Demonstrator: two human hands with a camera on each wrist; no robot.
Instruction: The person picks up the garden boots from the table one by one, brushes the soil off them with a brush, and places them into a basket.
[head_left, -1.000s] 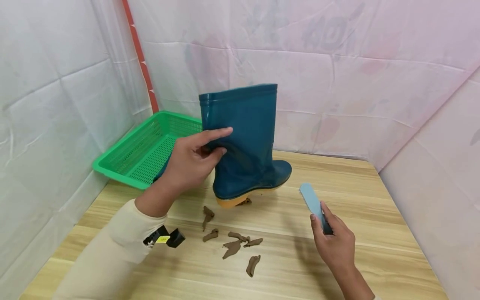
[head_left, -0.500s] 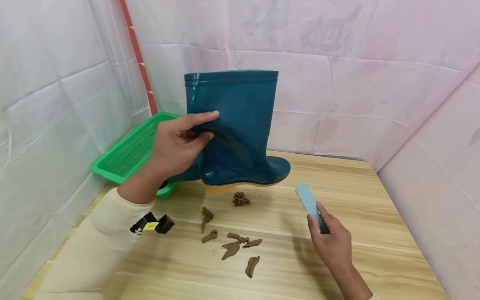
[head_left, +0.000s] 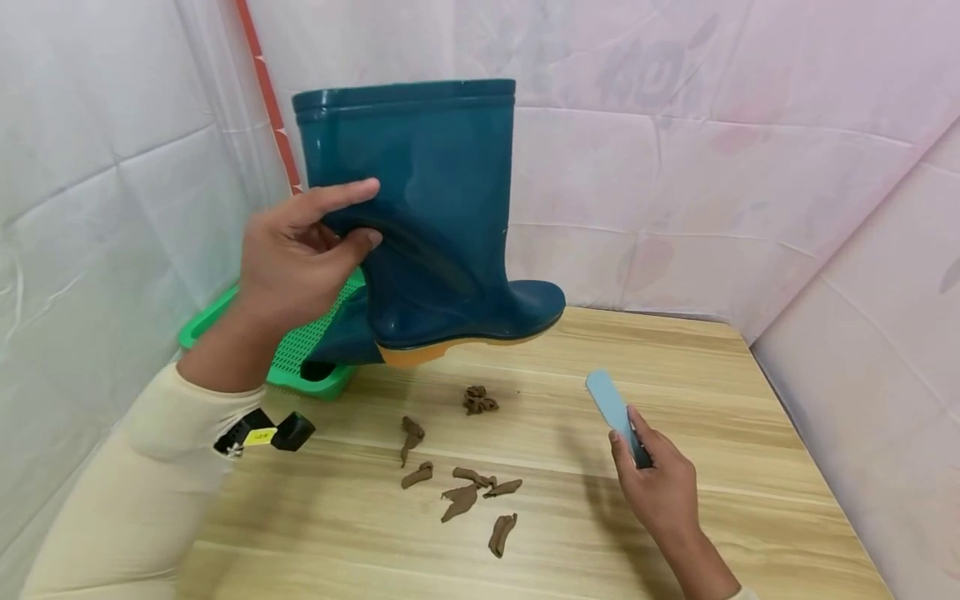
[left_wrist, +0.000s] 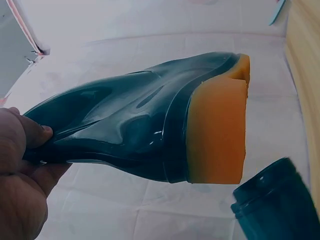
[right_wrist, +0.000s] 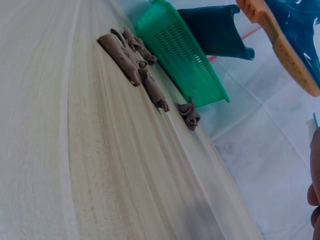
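My left hand (head_left: 296, 258) grips a dark teal rubber boot (head_left: 442, 183) by the back of its shaft, thumb and index finger lying on the near side. The boot hangs upright above the table, toe to the right. Its orange heel and sole (left_wrist: 217, 132) show in the left wrist view. In my right hand (head_left: 663, 492) is a light blue long-handled brush (head_left: 607, 404), its head pointing up and away, held over the right part of the table. Only the edge of that hand shows in the right wrist view. Brown mud-like pieces (head_left: 461, 500) lie between the hands.
A green plastic basket (head_left: 198, 325) stands at the back left of the wooden table (head_left: 600, 550). A second teal boot (head_left: 341, 333) lies over its rim, partly behind the held boot. Another brown clump (head_left: 480, 400) sits farther back. White sheets (head_left: 720, 200) enclose the table.
My left hand has lifted the boot and carried it left and nearer, uncovering a brown clump and the second boot's opening. My right hand with the brush has shifted slightly left.
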